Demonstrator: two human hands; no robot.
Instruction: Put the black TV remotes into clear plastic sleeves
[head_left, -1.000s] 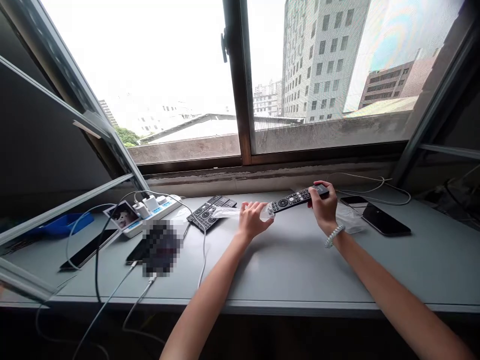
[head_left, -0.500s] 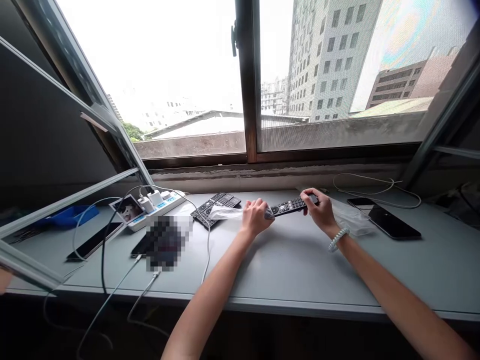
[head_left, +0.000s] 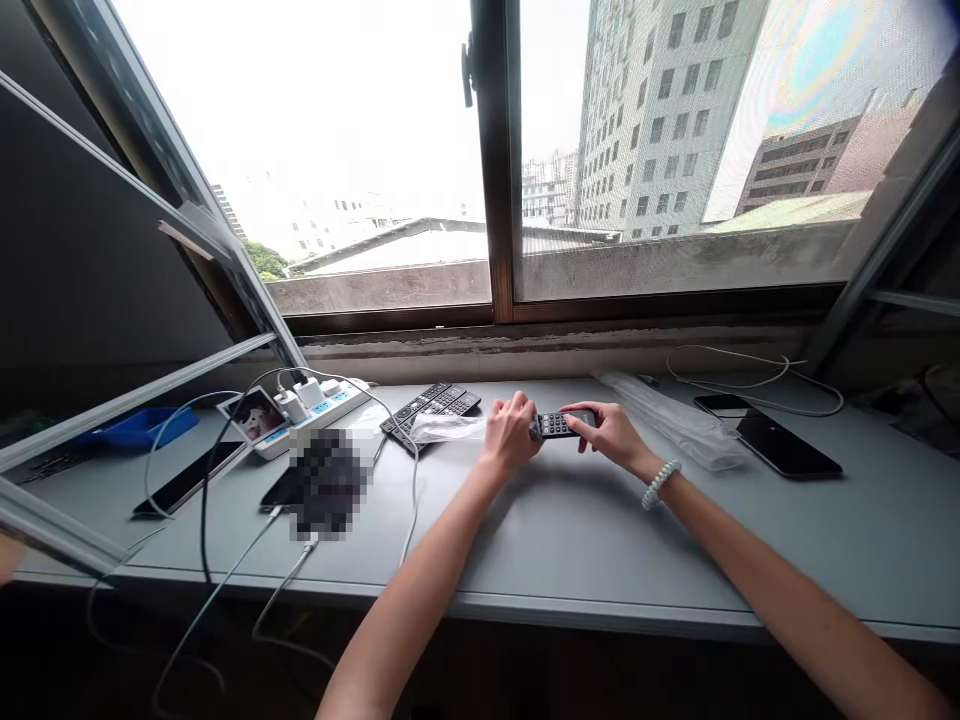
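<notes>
Between my two hands lies a black remote control point(head_left: 556, 425) with rows of light buttons. My right hand point(head_left: 613, 436) is closed on its right end, thumb on top and fingers beneath. The fingers of my left hand point(head_left: 511, 430) are closed around a clear plastic sleeve point(head_left: 450, 428), whose loose part trails out to the left. The remote's left end is at the sleeve's mouth and is hidden by my left hand, so how deep it sits inside cannot be seen. Beside the sleeve's trailing end rest several black remotes point(head_left: 427, 402).
More clear plastic sleeves point(head_left: 679, 425) lie right of my right hand, near a black phone point(head_left: 787, 445). At left are a white power strip point(head_left: 330, 408), another phone point(head_left: 191, 480), a pixelated patch and loose cables. A window sill point(head_left: 480, 350) borders the desk.
My right hand has moved left with the remote, and less of the remote shows between the hands. My left hand has hardly moved. The sleeves on the right are more exposed.
</notes>
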